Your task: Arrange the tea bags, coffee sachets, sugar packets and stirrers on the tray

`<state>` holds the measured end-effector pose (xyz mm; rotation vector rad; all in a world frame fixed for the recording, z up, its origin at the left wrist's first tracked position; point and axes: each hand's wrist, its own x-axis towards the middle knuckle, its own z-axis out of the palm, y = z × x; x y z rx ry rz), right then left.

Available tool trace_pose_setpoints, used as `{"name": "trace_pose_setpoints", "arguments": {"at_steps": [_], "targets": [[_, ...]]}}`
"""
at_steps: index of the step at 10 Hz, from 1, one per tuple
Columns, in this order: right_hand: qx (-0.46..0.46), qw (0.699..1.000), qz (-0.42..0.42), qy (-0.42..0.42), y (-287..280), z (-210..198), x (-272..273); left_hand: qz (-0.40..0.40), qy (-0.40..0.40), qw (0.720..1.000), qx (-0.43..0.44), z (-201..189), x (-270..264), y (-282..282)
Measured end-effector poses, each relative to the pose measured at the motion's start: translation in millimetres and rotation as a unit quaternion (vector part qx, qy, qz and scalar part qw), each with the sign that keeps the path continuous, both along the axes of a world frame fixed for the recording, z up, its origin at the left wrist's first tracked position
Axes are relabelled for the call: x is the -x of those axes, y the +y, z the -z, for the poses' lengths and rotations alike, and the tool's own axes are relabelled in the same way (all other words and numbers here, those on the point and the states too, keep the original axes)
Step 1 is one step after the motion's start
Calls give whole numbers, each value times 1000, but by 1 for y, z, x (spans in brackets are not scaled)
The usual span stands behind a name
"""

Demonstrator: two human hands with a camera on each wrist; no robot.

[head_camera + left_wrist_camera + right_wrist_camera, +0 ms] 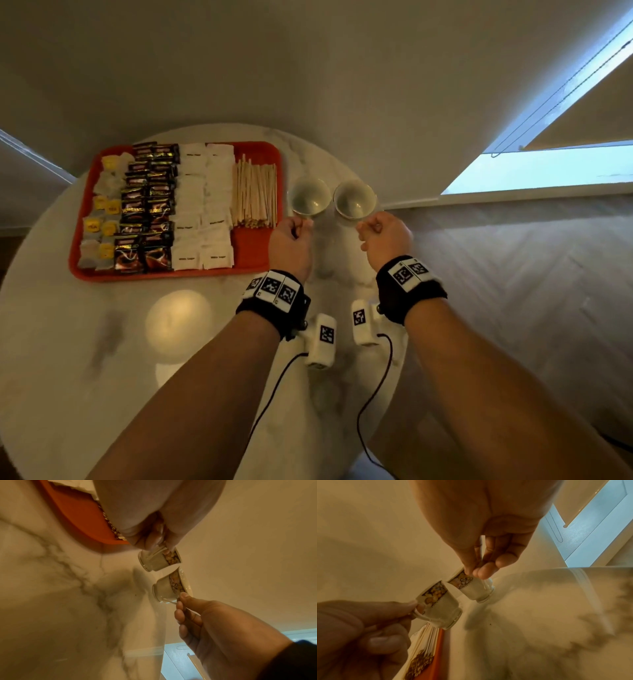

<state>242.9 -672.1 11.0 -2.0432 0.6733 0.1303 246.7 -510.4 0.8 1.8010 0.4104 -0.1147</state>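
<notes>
A red tray [257, 246] on the round marble table holds columns of tea bags [102, 219], dark coffee sachets [150, 205], white sugar packets [205, 205] and wooden stirrers [255, 192]. Two small patterned cups stand side by side just right of the tray. My left hand [299, 224] pinches the handle of the left cup [310, 200], also seen in the left wrist view [157, 561]. My right hand [371, 228] pinches the handle of the right cup [354, 202], also seen in the right wrist view [474, 588]. I cannot tell whether the cups touch the tabletop.
The marble table [171, 342] curves away close to the right of the cups, with wooden floor [513, 274] beyond. A wall rises behind the table and a bright window [548, 171] lies at the right. The tray's near right corner is bare.
</notes>
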Motion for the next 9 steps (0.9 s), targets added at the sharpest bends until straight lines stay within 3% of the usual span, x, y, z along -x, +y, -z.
{"name": "trace_pose_setpoints", "arguments": {"at_steps": [4,9], "targets": [[-24,999,-42,10,6,12,-39,-47,24,996,-68,22,-41,-1],[-17,995,-92,26,6,-3,-36,-77,74,987,-120,13,-35,8]]}}
